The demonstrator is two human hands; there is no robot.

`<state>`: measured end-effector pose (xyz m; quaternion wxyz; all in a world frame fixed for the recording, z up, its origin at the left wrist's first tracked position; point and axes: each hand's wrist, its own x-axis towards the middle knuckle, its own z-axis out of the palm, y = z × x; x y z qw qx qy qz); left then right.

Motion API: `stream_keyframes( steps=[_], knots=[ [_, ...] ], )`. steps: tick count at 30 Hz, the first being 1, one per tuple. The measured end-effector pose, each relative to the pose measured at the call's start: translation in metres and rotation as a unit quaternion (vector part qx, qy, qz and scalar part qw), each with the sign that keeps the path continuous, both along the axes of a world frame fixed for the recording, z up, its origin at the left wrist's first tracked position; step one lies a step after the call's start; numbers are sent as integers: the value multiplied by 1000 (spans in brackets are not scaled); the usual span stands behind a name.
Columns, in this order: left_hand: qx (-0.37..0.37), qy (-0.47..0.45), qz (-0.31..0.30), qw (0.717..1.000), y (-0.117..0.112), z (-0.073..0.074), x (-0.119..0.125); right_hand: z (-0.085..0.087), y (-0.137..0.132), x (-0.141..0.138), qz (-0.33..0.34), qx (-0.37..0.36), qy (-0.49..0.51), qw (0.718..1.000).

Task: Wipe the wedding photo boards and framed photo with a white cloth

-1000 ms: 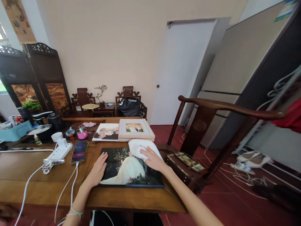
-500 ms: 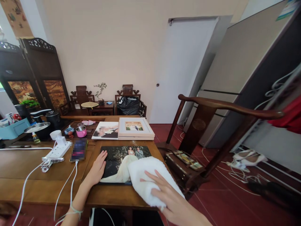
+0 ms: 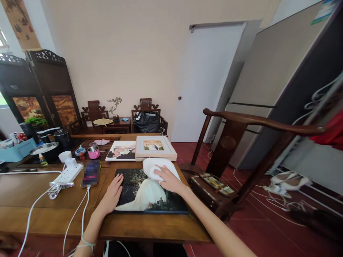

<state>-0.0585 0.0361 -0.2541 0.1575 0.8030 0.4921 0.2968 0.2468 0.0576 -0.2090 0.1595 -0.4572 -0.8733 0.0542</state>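
A dark wedding photo panel (image 3: 138, 198) lies flat on the wooden table (image 3: 150, 228); a white gown shows across its middle. My left hand (image 3: 114, 191) rests flat on its left edge, fingers stretched out. Over the panel's upper right part, my right hand (image 3: 168, 177) presses a folded white cloth (image 3: 150, 167), which covers that corner of the picture. Just beyond the panel are a framed photo (image 3: 168, 146) in a pale frame and a white-edged photo print (image 3: 122, 149), side by side.
Left of the panel lie a phone (image 3: 90, 175) on a charging cable and a white power strip (image 3: 69, 175). Farther back stand a pink cup (image 3: 93, 152) and a dark pot (image 3: 61, 139). A wooden chair (image 3: 227, 135) stands at the table's right side.
My right hand has moved the cloth away from me, from the panel's lower right to its upper right. The lower right of the picture now shows. My left hand stays on the edge.
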Motion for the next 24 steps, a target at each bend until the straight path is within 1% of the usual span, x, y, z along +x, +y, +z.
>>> stream_keyframes(
  steps=[2,4,7,10,12,13,14,16,18,22,24],
  knots=[
    [8,-3,-6,1000,1,-1,0,-2,-1,-4,-11,1,3,1000],
    [8,-4,-6,1000,1,-2,0,-4,-17,-9,-7,-2,6,1000],
    [-4,-4,0,1000,1,-3,0,-3,-63,-18,31,-11,16,999],
    [-15,2,7,1000,0,-3,1,6,-113,-28,91,-30,7,995],
    [-14,6,7,1000,0,-2,2,12,-134,-33,112,-54,-12,992],
    [-9,7,6,1000,0,-2,2,14,-138,-34,117,-63,-20,991],
    [-5,8,5,1000,0,-2,1,15,-138,-35,119,-67,-23,990],
    [2,7,4,1000,0,-2,1,14,-125,-36,114,-58,-15,992],
    [4,3,1,1000,1,-3,0,12,-99,-37,97,-41,2,994],
    [-6,2,-6,1000,1,-4,-1,11,-39,-42,59,-18,7,998],
    [-14,4,-4,1000,0,-3,-1,11,-16,-46,42,-8,-1,999]
  ],
)
